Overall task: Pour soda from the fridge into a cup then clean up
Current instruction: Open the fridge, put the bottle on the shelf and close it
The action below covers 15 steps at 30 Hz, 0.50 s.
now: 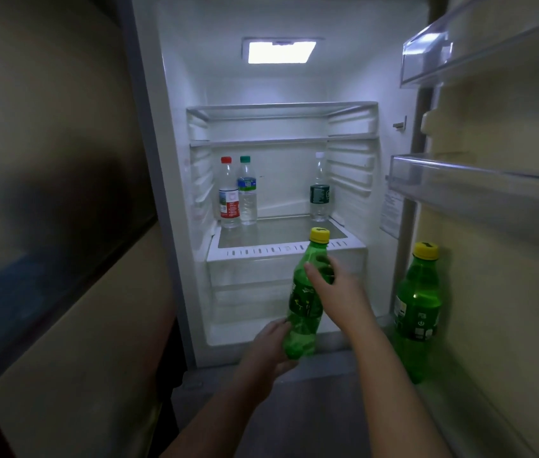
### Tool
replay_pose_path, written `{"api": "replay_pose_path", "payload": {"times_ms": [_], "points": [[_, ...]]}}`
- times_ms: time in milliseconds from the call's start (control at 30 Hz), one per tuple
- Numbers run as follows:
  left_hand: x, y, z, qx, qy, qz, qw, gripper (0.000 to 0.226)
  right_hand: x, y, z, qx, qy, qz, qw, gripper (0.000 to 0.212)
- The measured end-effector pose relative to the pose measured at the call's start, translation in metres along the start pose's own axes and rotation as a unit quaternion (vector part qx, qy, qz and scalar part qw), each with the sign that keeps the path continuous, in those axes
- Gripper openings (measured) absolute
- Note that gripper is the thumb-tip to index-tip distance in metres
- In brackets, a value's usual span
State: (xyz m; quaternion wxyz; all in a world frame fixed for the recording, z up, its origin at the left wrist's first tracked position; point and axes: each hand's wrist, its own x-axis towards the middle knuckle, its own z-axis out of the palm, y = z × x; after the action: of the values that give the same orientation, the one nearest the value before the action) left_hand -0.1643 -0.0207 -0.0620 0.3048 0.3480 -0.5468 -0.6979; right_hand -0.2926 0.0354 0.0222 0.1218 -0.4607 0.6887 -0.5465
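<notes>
**Bottle between both hands, cap tipped up and to the right**

Head view: you hold the green soda bottle (306, 299) in front of the open fridge (281, 180), below the shelf's front edge and clear of it. Its long axis runs nearly upright, leaning so the yellow cap (319, 235) sits up and to the right and the base down and to the left. Your right hand (331, 285) is wrapped round the upper body just under the shoulder, fingers curled on the far side. Your left hand (268, 350) cups the base from below and the left, fingers curled behind it, so both hands are clamped on the same bottle. Neither hand is nearer; they sit at opposite ends of the axis. A second green bottle (417, 309) stands upright in the door rack to your right, well apart from your right hand. No cup is in view, so pouring lies ahead, I judge.
</notes>
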Motion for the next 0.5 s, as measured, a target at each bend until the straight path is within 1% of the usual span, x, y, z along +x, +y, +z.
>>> {"api": "replay_pose_path", "payload": {"times_ms": [67,133,233,333,500], "points": [[0.008,0.004,0.004,-0.003,0.002,-0.002,1.0,0.014,0.002,0.005,-0.007,-0.007,0.018,-0.01,1.0,0.03],[0.013,0.005,0.01,-0.015,0.002,-0.011,1.0,0.019,0.003,0.006,-0.012,-0.018,0.018,-0.018,1.0,0.035],[0.013,0.003,0.023,-0.031,-0.021,-0.025,0.999,0.027,0.001,0.007,-0.021,-0.034,0.014,-0.033,0.999,0.043],[0.011,-0.001,0.034,-0.042,-0.034,-0.03,0.998,0.028,0.001,0.007,-0.027,-0.034,0.015,-0.035,0.999,0.048],[0.018,-0.001,0.042,-0.051,-0.026,-0.035,0.998,0.029,0.013,0.001,-0.03,-0.053,0.004,-0.02,0.998,0.053]]}}
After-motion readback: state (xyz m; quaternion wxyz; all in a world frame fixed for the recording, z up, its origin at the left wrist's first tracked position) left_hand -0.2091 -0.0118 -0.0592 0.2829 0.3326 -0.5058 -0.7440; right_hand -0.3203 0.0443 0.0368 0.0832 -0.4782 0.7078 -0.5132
